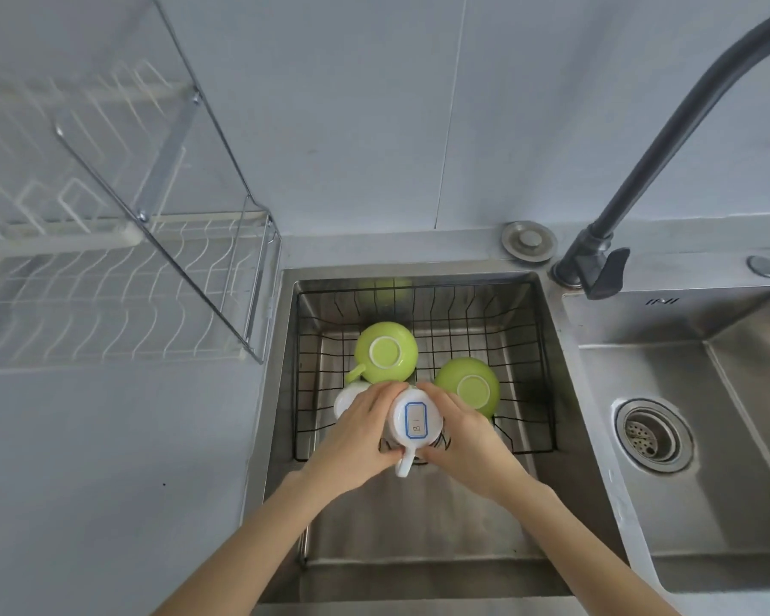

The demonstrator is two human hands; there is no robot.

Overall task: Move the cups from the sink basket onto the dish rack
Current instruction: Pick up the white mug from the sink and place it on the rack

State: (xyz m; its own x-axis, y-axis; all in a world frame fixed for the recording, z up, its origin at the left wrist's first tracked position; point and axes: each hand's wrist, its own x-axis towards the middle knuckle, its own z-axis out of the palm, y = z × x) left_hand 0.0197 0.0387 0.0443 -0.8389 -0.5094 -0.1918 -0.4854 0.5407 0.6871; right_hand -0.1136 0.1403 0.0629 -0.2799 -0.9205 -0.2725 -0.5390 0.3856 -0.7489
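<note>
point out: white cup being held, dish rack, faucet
white cup (415, 421): head view, labelled upturned base.
dish rack (107, 313): head view, lower tier wires.
faucet (667, 140): head view, middle of the dark curved neck.

- The sink (565, 380) looks like brushed stainless steel, satin with soft reflections.
- The sink basket (525, 349) is thin dark wire, matt.
- The two green cups (385, 351), at 12 and 2 o'clock from the hands, look glossy, like glazed ceramic.
- The white cup (414, 422) is smooth and shiny, with a paper-like label.
- The dish rack (121, 300) is white-coated wire in a shiny metal frame.
- The faucet (667, 140) is dark and matt.
</note>
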